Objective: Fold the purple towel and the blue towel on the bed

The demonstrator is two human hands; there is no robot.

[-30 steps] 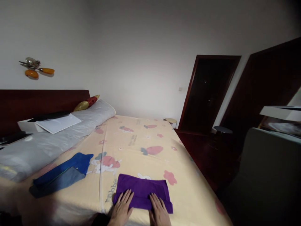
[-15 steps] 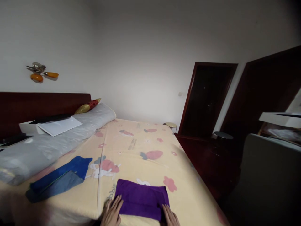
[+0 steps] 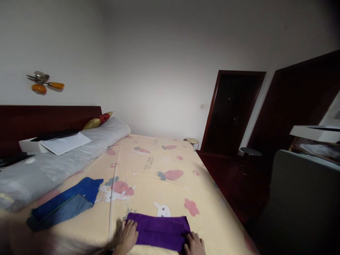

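Purple cloth: it lies on the bed between my hands as a wide, low folded strip, with layers and a crease showing (image 3: 159, 232).
Left end: my left hand (image 3: 128, 236) has its fingertips over this end, spread a little and bent; whether thumb and fingers pinch the fabric, I cannot tell.
Right end: my right hand (image 3: 196, 245) bends its fingers at the near corner, touching the cloth; the thumb is hidden, so I cannot tell whether I grip or only press.
Gap between hands: wide, about the length of the strip.
Top layer: near my right fingertips its edge runs slightly askew of the layer beneath, so I judge that end wants the more careful squaring.
Handling: an even, light pull from both sides should keep the strip straight; tugging harder with one hand could skew the layers, and pressing down could drag the bedsheet (image 3: 148, 193) along.
Rabbit print: just beyond the cloth's far edge, between my hands (image 3: 163, 210).
Blue cloth: well to the left of my left fingers, a long piece (image 3: 89, 187) with a grey-blue layer (image 3: 74, 209) on its near side.
Headboard: farther off to the left (image 3: 47, 122).
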